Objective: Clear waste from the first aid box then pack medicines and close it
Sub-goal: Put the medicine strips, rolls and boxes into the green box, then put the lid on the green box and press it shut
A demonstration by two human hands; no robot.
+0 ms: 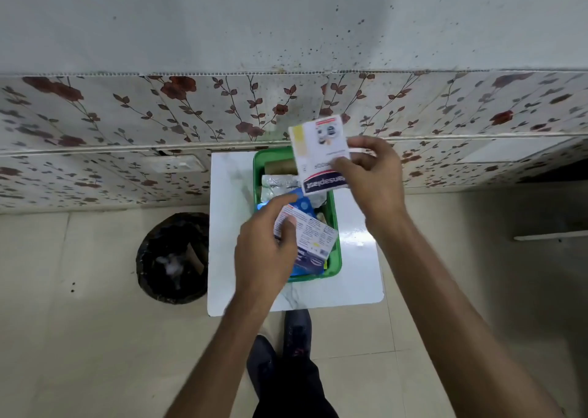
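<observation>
At the frame's centre, on a glossy white table (359,258), the green plastic box (334,255) runs lengthwise up-frame. The right hand (375,179) pinches a flat plaster carton (319,153), print inverted; the left hand (267,249) grips a printed medicine carton (313,231).

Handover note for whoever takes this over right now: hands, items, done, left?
Right hand: holding plaster box above the green box.
Left hand: gripping a medicine pack over the green box.
Green box sits open on the white table, with foil strips and other packs inside.
Bin on floor left of table, some waste in it.
Left: finish sorting, pack, close. No lid in view.
</observation>
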